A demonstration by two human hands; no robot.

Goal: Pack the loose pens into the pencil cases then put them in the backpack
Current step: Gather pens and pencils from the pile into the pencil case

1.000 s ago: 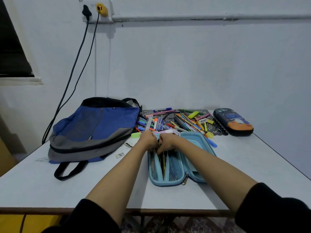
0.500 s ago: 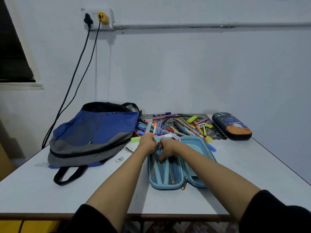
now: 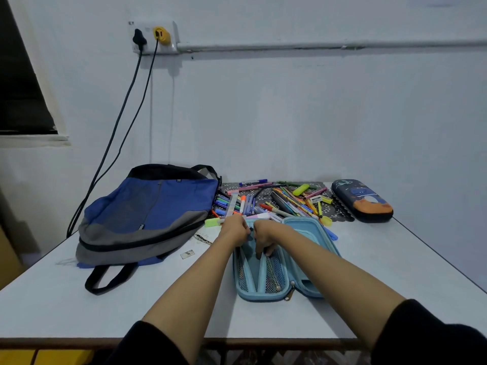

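Possibly the mesh (image 3: 274, 273) tears: the right hand (image 3: 264, 235) digs into the pencil case (image 3: 261, 295), grasp unclear. The left hand (image 3: 235, 230) grips its rim.

The far end of the open blue pencil case (image 3: 263, 291) lies hidden behind the left grip (image 3: 235, 231) and right grip (image 3: 264, 237). Their fingertips curl out of sight, so what they hold cannot be told. Print on the loose pens (image 3: 284, 202) is too small to read. The picture's lower edge cuts off both dark sleeves (image 3: 434, 338).
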